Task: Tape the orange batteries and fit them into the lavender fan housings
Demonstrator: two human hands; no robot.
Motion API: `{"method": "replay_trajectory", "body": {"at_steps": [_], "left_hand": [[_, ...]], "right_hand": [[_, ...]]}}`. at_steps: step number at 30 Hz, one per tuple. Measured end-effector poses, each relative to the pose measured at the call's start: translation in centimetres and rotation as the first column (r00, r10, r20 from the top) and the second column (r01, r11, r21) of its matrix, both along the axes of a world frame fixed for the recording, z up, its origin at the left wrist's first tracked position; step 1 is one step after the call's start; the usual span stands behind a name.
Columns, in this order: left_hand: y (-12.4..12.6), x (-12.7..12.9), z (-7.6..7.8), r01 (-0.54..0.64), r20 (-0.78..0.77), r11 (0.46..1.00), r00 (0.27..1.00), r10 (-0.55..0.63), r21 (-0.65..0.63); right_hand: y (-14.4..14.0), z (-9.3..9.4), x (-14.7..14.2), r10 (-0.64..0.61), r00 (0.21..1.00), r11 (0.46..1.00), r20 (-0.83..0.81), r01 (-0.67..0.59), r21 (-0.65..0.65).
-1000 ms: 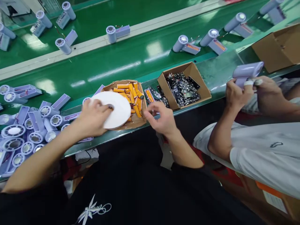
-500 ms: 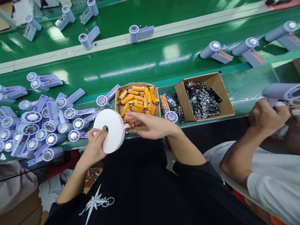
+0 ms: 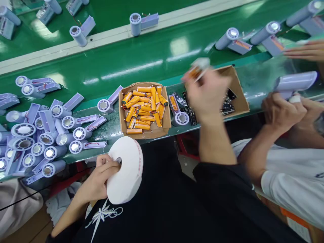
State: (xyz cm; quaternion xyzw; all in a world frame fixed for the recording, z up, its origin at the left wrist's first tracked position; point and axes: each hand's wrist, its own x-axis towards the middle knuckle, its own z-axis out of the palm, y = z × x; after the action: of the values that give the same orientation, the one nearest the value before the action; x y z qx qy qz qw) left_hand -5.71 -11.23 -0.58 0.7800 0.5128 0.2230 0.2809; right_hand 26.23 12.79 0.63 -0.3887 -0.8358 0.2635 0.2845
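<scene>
Both hands are busy. Left hand (image 3: pixel 97 180) is sitting down at about 7 o'clock, close to the black shirt, gripping a big white round roll of tape (image 3: pixel 125 170) with a finger or thumb poked into its centre hole, so the roll is sitting off the bench, just below its edge. Right hand (image 3: pixel 206 92) is hanging up around 1 o'clock over the open brown cardboard box of dark circuit boards (image 3: pixel 239 98), pinching a small orange-and-white part (image 3: pixel 198 69) at the fingertips. It's blurry, so I can't tell exactly what that piece is.

Going further out: right above the roll at 12 o'clock a shallow brown cardboard tray full of orange cylindrical battery cells (image 3: pixel 144 108) is sitting on the green bench edge (image 3: pixel 111 130). Just beside it, toward 1 o'clock, a lilac plastic fan housing (image 3: pixel 178 113) is lying next to some loose boards. Over at 9 o'clock a whole heap of lilac plastic fan bodies with round ends (image 3: pixel 45 135) is piling up.

At 3 o'clock a co-worker's hands (image 3: pixel 287 111) are wrapping around another lilac fan body (image 3: pixel 295 82).

Farthest out, the shiny green conveyor belt (image 3: pixel 141 64) is carrying more lilac fan units (image 3: pixel 139 22) from 10 to 2 o'clock.
</scene>
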Motion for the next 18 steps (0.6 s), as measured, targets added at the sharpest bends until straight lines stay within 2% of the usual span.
{"method": "replay_trajectory", "body": {"at_steps": [2,3,5,7,8,11,14,18], "left_hand": [[-0.6,-0.5,-0.1,-0.104,0.002,0.994,0.995,0.105,-0.041],[-0.6,-0.7,-0.4,-0.173,-0.003,0.984,0.985,0.173,-0.033],[-0.1,-1.0,-1.1,-0.268,-0.005,0.963,0.963,0.268,0.003],[0.6,-1.1,-1.7,-0.303,-0.005,0.953,0.953,0.303,0.013],[0.9,-1.0,-1.9,-0.303,-0.005,0.953,0.953,0.303,0.015],[1.1,-0.6,-2.3,-0.298,-0.020,0.954,0.954,0.299,0.043],[1.0,-0.2,-2.5,-0.326,-0.058,0.943,0.942,0.329,0.064],[1.2,0.2,-2.7,-0.334,-0.083,0.942,0.938,0.336,0.040]], "right_hand": [[1.3,0.9,1.8,-0.030,1.000,0.999,-0.009,0.029,-0.018],[1.2,0.9,2.0,-0.004,1.000,0.999,0.000,0.004,-0.044],[-0.1,-0.1,1.3,0.106,0.993,0.989,0.052,-0.100,-0.112],[-1.9,-1.6,0.0,0.207,0.974,0.969,0.095,-0.191,-0.156],[-2.7,-2.3,-0.6,0.219,0.971,0.967,0.095,-0.203,-0.154],[-3.8,-3.9,-1.0,0.171,0.985,0.981,0.017,-0.169,-0.099],[-4.0,-4.4,-0.4,0.124,0.990,0.989,-0.070,-0.128,-0.069],[-4.4,-4.6,0.2,0.018,1.000,0.993,0.013,-0.017,-0.114]]}}
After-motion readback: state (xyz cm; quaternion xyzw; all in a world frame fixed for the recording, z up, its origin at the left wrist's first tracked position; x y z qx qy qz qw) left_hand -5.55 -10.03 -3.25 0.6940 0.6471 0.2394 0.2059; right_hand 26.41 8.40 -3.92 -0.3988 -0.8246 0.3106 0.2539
